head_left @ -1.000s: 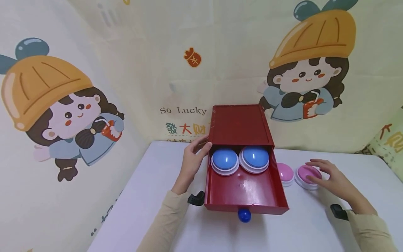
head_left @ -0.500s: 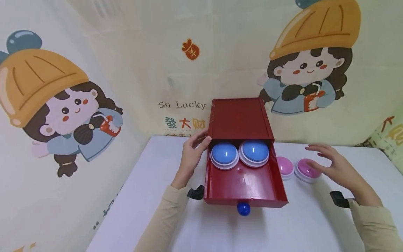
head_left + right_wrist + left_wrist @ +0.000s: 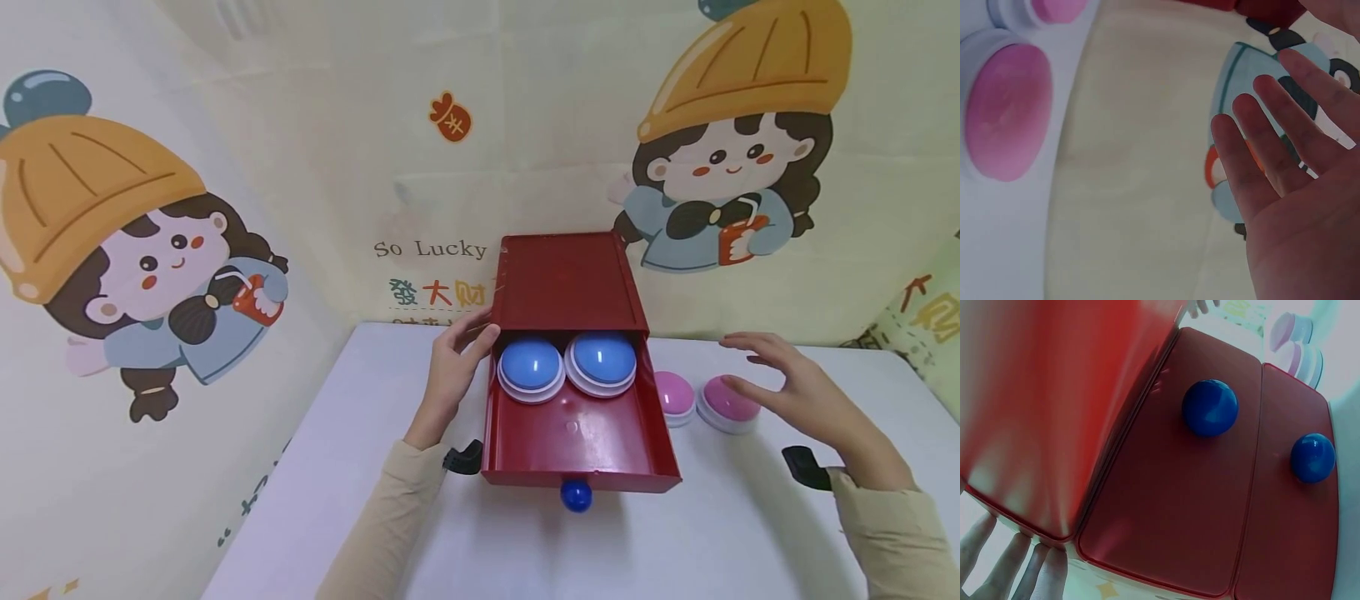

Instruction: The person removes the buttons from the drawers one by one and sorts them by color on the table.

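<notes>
A red drawer box (image 3: 567,283) stands on the table, its top drawer (image 3: 577,437) pulled out. Two blue push buttons (image 3: 532,363) with white bases sit side by side at the back of that drawer. My left hand (image 3: 452,367) rests against the box's left side, its thumb by the front corner; in the left wrist view its fingers (image 3: 1007,569) lie along the side edge. My right hand (image 3: 806,396) is raised with fingers spread, holding nothing, beside two pink push buttons (image 3: 730,400) to the right of the box. The right wrist view shows its palm bare.
A blue knob (image 3: 576,496) sticks out from the pulled drawer's front. Two lower drawers with blue knobs (image 3: 1210,407) are shut beneath. Behind the white table (image 3: 360,417) hangs a cloth (image 3: 555,125) printed with cartoon figures.
My right hand has lifted off the right pink button and drawn slightly away from it, its fingers apart. My left hand stays at the box. The head view has tilted a little downward.
</notes>
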`<state>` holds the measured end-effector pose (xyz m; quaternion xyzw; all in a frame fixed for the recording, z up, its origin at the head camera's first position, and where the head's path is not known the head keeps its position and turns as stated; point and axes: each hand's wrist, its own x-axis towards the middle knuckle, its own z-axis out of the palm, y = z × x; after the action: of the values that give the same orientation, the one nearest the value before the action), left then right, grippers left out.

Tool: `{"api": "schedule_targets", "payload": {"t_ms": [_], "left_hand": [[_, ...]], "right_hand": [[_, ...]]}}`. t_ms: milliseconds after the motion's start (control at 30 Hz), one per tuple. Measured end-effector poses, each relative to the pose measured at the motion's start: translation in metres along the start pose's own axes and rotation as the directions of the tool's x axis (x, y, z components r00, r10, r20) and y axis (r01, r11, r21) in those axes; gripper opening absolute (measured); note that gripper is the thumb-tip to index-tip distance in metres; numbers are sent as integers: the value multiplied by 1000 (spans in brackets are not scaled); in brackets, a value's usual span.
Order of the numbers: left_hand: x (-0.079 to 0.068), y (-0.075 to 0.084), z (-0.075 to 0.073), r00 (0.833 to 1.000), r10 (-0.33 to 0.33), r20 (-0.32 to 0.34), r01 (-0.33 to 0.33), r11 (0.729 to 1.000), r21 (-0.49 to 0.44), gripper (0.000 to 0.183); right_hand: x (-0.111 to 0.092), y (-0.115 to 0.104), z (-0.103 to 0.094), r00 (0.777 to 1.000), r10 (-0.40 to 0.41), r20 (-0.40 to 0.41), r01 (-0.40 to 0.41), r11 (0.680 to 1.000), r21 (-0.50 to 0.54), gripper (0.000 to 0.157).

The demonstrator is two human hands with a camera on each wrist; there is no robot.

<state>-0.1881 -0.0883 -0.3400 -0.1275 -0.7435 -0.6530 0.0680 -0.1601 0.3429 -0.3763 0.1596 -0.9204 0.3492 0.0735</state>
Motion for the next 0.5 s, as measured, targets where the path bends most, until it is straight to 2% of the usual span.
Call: {"api": "schedule_targets", "payload": {"t_ms": [200, 500], "left_hand": [[0, 0, -1, 1000, 3, -2, -3, 1000, -5, 43], [1, -2, 0, 1000, 2, -6, -2, 1000, -13, 43]], "right_hand": [[4, -16, -1, 999, -34, -41, 35, 999, 17, 60], [8, -32, -2, 997, -62, -43, 62, 998, 15, 58]]}}
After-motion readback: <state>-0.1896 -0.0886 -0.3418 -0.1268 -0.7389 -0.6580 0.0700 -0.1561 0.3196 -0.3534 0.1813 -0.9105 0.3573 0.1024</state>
